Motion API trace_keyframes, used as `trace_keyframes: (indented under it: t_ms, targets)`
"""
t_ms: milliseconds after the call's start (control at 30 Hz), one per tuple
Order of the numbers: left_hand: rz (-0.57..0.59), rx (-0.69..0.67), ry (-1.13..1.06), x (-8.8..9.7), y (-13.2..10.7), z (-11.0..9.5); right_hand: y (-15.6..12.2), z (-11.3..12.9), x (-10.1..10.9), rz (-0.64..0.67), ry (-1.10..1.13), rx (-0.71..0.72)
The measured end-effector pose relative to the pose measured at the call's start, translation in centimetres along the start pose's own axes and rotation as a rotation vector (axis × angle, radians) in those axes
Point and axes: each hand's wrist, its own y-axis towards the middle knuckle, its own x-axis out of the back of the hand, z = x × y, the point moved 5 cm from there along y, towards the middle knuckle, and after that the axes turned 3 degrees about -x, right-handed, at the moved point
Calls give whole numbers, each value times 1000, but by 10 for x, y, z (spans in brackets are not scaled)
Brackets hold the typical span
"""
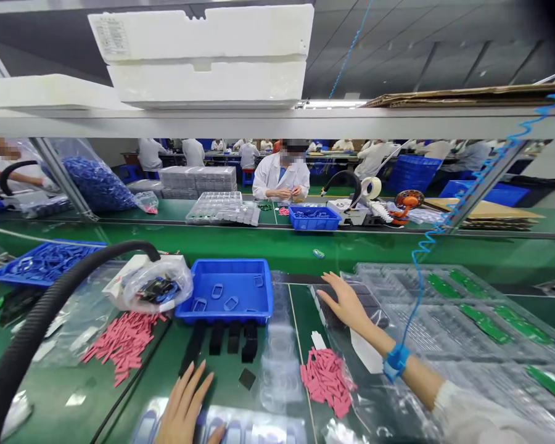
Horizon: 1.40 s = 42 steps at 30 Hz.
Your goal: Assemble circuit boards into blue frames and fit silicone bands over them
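Note:
My left hand (pixel 185 407) lies flat with fingers stretched out on a clear plastic blister tray (pixel 259 431) at the near edge of the green bench. My right hand (pixel 346 302), open with fingers extended, rests on a stack of clear trays (pixel 374 314) farther out on the right. A blue wrist strap (pixel 396 361) with a coiled blue cord (pixel 444 228) sits on my right wrist. Between my hands lies a heap of pink strips (pixel 328 379). A blue bin (pixel 229 290) holding a few small blue rings stands in front, with black pieces (pixel 231 339) beside it.
A black hose (pixel 37 320) curves across the left. A second pink heap (pixel 123 342), a bagged bundle (pixel 152 287) and a blue tray of parts (pixel 41 262) lie left. Clear trays with green parts (pixel 481 314) fill the right. A person in white (pixel 280 176) works opposite.

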Motion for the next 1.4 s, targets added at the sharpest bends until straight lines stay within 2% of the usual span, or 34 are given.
trace_keyframes:
  t_ms: [67, 233, 333, 433, 533, 667, 800, 933, 1167, 1300, 1400]
  targets:
    - [6, 5, 19, 6, 2, -5, -16, 22, 17, 19, 51, 7]
    - [7, 30, -29, 13, 7, -14, -69, 82, 74, 92, 126, 0]
    - [-3, 38, -69, 15, 8, -16, -106, 120, 89, 181, 167, 19]
    - [5, 44, -76, 15, 7, -17, -137, 159, 74, 275, 213, 63]
    - [7, 48, -81, 15, 6, -19, -148, 194, 39, 317, 207, 55]
    - [-10, 42, -97, 17, 4, -20, -128, 221, -11, 287, 75, -72]
    - [-25, 52, -107, 20, 3, -19, -108, 230, -41, 308, -32, -146]
    - [-27, 60, -131, 21, 3, -18, -108, 232, -50, 350, -36, -158]
    - [-55, 93, -266, 19, 6, -14, -110, 225, -46, 330, 9, -231]
    - [-78, 167, -397, 15, 2, -7, -107, 225, -50, 358, 102, -253]
    - [-85, 280, -535, 15, -2, -2, -108, 228, -48, 370, 217, -246]
